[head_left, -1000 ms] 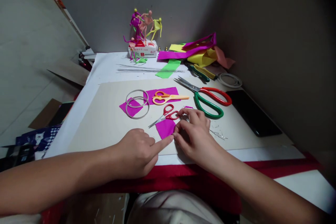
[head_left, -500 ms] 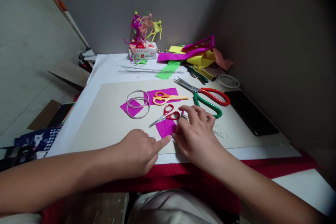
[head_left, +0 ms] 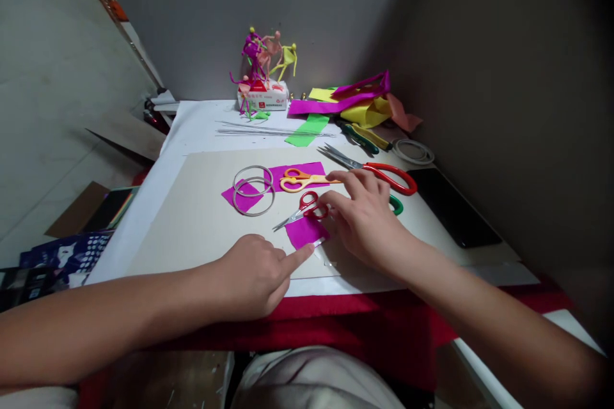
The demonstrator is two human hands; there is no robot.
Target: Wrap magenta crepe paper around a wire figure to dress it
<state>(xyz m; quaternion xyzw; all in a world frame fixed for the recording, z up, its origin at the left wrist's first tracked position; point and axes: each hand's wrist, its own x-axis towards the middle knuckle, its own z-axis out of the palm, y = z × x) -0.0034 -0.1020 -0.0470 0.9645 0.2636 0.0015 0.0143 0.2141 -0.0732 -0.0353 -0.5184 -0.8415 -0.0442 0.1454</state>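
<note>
Okay, we're right on the magenta paper square (head_left: 305, 232), lying flat on the beige card sheet (head_left: 192, 230) just below the blades and handles of the small red-handled scissors (head_left: 307, 206), and touching them. At its lower right corner sits a thin shiny strip (head_left: 319, 241), too small for us to name. Our left hand (head_left: 254, 275) comes in from the side, index finger stretched out and pointing at that corner, the other fingers curled under. Our right hand (head_left: 364, 217) arches just beside the paper, fingers loosely apart and curving down; whether it's pinching anything, we can't tell from here. Its fingertips reach toward the yellow-and-orange scissors (head_left: 302, 180), which lie across a magenta strip (head_left: 297, 172). Next door, two wire rings (head_left: 252, 190) rest on a second magenta piece (head_left: 244, 199). The big red-and-green-handled scissors (head_left: 384, 177) sit partly behind the right hand, with a black phone (head_left: 453, 214) off to the right. Further up the counter (head_left: 196, 121) we've got thin metal rods (head_left: 273, 130), a green paper strip (head_left: 307, 130), a heap of coloured paper (head_left: 345, 102), and wire figures (head_left: 263, 57) standing on a white box (head_left: 263, 96).
</note>
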